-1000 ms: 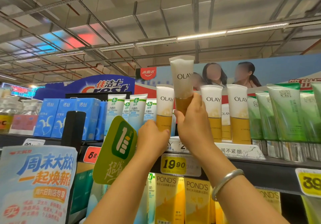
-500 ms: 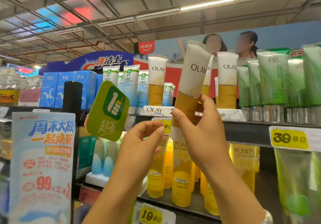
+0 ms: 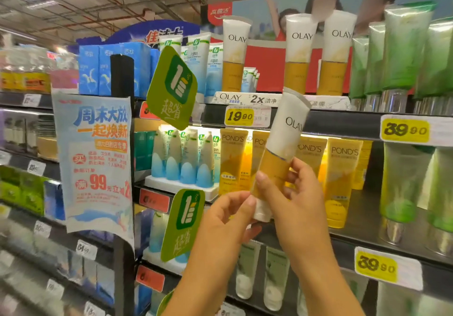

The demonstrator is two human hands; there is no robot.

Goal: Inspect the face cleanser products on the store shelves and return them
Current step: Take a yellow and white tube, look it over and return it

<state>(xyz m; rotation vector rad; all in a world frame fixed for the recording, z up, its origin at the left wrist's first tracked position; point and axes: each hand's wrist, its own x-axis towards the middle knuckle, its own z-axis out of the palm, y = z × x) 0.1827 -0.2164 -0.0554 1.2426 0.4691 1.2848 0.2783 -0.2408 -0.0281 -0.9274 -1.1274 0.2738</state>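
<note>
Here we were in the inspecting step: our right hand (image 3: 297, 200) gripped the yellow lower half of the Olay tube (image 3: 282, 151), held tilted below the top shelf's 19.90 price tag (image 3: 239, 116), while our left hand (image 3: 230, 214) pinched its white cap end. Next, we judged, came turning it to read, then lifting it back above that tag.

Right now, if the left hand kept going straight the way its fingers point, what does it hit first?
The left hand points up and right; its fingertips already meet the white cap end of the Olay tube that the right hand holds. Beyond it, likely the Pond's tubes, though depth is unclear.
</note>
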